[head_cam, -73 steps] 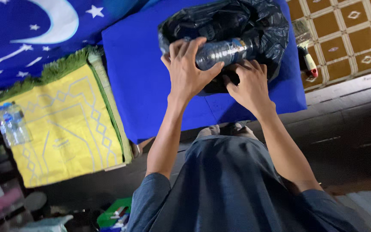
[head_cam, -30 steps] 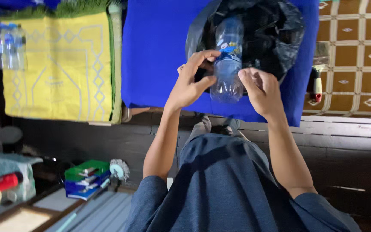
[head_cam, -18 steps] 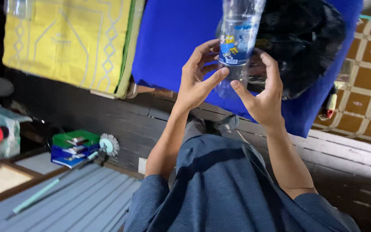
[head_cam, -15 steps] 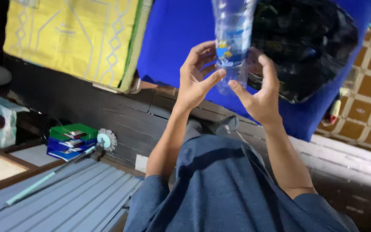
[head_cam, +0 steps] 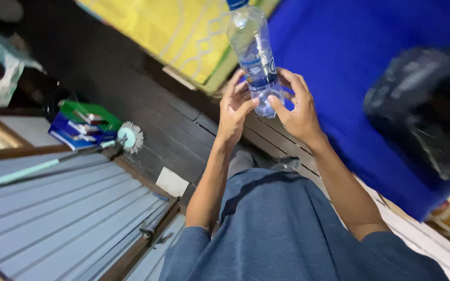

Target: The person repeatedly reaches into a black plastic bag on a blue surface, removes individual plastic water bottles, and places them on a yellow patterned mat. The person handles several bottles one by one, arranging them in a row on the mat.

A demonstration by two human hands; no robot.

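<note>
- Bottle: clear plastic, blue-capped, upright between our 2 hands above the dark plank floor; we judge it light, thin-walled and crushable, best gripped low.
- Left hand curls round its base.
- Right hand pinches the label band.

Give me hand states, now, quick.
Left hand: closed on the lower part of the clear plastic bottle.
Right hand: closed on the same bottle, from the other side.
</note>
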